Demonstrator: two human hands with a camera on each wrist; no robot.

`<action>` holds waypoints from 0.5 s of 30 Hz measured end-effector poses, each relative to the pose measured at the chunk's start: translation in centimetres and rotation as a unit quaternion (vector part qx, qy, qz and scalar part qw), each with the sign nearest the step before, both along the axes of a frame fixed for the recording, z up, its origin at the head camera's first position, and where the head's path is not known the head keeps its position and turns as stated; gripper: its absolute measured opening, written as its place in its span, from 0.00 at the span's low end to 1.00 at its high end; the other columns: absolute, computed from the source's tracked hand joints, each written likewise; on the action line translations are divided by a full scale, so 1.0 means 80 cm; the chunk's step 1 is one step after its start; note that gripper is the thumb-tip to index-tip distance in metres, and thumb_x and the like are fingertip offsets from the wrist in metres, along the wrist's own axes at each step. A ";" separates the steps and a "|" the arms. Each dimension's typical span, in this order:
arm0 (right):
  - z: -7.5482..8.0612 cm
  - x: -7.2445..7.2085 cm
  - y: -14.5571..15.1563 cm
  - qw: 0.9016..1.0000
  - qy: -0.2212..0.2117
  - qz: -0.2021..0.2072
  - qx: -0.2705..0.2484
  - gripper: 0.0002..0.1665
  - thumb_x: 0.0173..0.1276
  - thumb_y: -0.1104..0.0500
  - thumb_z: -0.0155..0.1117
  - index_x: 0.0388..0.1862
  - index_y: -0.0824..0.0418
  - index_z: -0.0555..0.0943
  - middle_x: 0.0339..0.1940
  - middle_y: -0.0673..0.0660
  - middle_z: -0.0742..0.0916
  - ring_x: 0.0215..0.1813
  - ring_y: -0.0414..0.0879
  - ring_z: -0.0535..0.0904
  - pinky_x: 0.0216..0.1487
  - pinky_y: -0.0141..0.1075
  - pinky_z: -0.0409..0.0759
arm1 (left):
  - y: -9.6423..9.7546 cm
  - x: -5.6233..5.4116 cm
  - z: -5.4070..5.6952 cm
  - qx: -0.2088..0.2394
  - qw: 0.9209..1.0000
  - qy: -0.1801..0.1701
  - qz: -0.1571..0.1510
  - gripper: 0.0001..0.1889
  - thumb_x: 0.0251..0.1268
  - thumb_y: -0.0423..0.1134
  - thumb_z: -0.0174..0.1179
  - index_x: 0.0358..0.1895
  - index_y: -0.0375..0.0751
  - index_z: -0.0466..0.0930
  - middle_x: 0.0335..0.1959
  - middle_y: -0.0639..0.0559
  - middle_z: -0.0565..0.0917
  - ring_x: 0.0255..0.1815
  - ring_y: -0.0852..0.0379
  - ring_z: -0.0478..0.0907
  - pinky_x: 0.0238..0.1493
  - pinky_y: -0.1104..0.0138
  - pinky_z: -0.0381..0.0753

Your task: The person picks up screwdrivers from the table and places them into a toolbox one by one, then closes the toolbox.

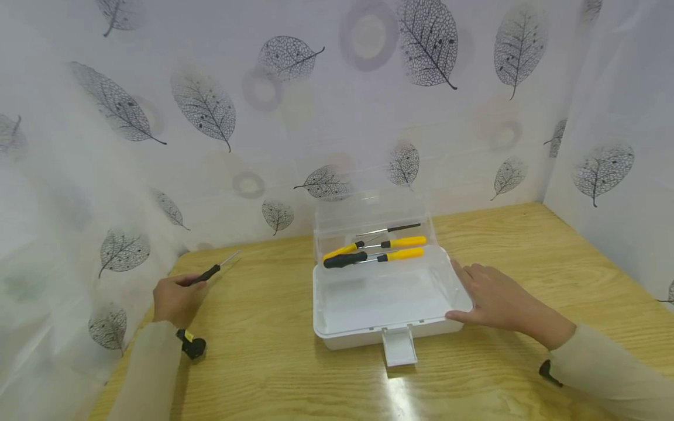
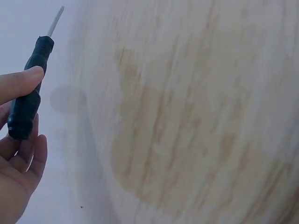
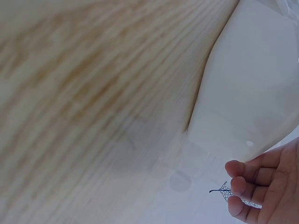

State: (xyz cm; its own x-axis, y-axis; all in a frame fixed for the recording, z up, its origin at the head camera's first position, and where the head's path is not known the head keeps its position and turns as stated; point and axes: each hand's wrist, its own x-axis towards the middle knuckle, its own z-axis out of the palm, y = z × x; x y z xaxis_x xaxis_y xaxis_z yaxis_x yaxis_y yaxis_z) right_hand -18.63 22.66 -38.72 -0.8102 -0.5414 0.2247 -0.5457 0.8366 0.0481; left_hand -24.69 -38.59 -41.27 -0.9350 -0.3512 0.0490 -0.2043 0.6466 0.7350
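Observation:
My left hand (image 1: 172, 297) holds a screwdriver (image 1: 206, 274) by its black handle, over the left part of the table. In the left wrist view the thumb lies along that handle (image 2: 29, 100), and the metal shaft points up and away. A white plastic toolbox (image 1: 351, 341) stands open, its front latch (image 1: 399, 347) hanging down. At the box's right end my right hand (image 1: 492, 297) grips the side, thumb at the front corner. From the right wrist, curved fingers (image 3: 252, 184) show at the edge of the white box wall (image 3: 247, 79); the thumb is hidden there.
Behind the box its clear lid (image 1: 376, 206) is raised. Several screwdrivers with yellow (image 1: 404, 254) or black handles (image 1: 344, 260) lie along the lid side. A leaf-patterned curtain (image 1: 295, 128) encloses the wooden table (image 1: 263, 351) at the back and sides.

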 end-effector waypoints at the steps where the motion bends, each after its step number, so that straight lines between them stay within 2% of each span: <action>1: 0.000 0.000 0.000 1.000 -0.001 -0.001 0.001 0.61 0.52 0.28 0.61 0.63 0.78 0.64 0.39 0.64 0.83 0.37 0.50 0.78 0.39 0.43 0.79 | 0.000 0.000 0.001 -0.007 1.000 0.003 -0.004 0.22 0.59 0.46 0.64 0.52 0.35 0.81 0.49 0.36 0.82 0.44 0.48 0.78 0.48 0.57 0.78; 4: -0.001 -0.001 0.001 1.000 -0.004 -0.004 0.002 0.61 0.52 0.28 0.61 0.64 0.78 0.64 0.40 0.64 0.83 0.37 0.50 0.78 0.40 0.43 0.79 | -0.001 0.000 0.004 -0.027 0.999 0.012 -0.018 0.22 0.58 0.46 0.65 0.51 0.34 0.81 0.46 0.37 0.84 0.41 0.54 0.78 0.49 0.58 0.77; 9: -0.001 -0.001 0.001 1.000 -0.010 -0.006 0.000 0.61 0.52 0.28 0.61 0.64 0.78 0.63 0.41 0.64 0.83 0.39 0.51 0.78 0.41 0.44 0.79 | -0.005 -0.001 0.003 -0.050 0.997 0.033 -0.047 0.22 0.56 0.48 0.66 0.49 0.35 0.83 0.40 0.44 0.87 0.30 0.75 0.73 0.38 0.76 0.75; 11: -0.001 0.000 0.001 1.000 -0.009 -0.006 -0.001 0.61 0.52 0.28 0.61 0.64 0.78 0.64 0.41 0.64 0.83 0.39 0.51 0.78 0.41 0.44 0.79 | -0.006 -0.001 0.002 -0.047 0.996 0.042 -0.060 0.22 0.55 0.48 0.67 0.48 0.35 0.83 0.40 0.45 0.87 0.29 0.78 0.73 0.34 0.80 0.74; 15: -0.002 -0.001 0.001 1.000 -0.008 -0.005 0.001 0.61 0.52 0.27 0.61 0.64 0.78 0.64 0.41 0.64 0.83 0.39 0.51 0.79 0.41 0.45 0.79 | -0.004 0.000 0.002 -0.049 0.994 0.058 -0.078 0.22 0.55 0.47 0.67 0.48 0.35 0.83 0.40 0.43 0.87 0.29 0.80 0.73 0.33 0.81 0.74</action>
